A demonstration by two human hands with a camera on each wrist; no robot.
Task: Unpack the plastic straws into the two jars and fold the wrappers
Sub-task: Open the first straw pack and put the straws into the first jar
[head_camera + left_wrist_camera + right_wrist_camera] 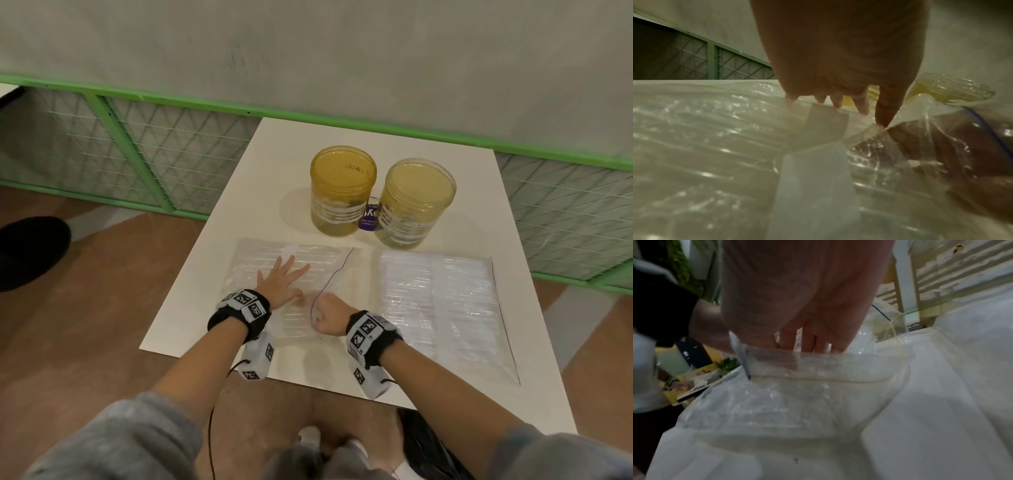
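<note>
Two clear bags of plastic straws lie side by side on the white table point(239, 349). On the left bag point(253, 260) my left hand point(281, 281) lies flat with spread fingers. My right hand point(327, 317) grips that bag's opening edge, a thin blue line point(334, 274), with curled fingers. The right wrist view shows the fingers point(807, 340) tucked into the bag mouth point(818, 360). The left bag point(715, 146) fills the left wrist view under my left hand point(838, 100). The right bag point(442, 301) lies untouched. Two yellowish clear jars point(342, 190) point(414, 202) stand behind the bags.
A small purple-labelled item point(369, 216) stands between the jars. A green mesh fence point(137, 147) runs behind the table. A dark shoe point(30, 250) rests on the floor at the left. Brown floor surrounds the table.
</note>
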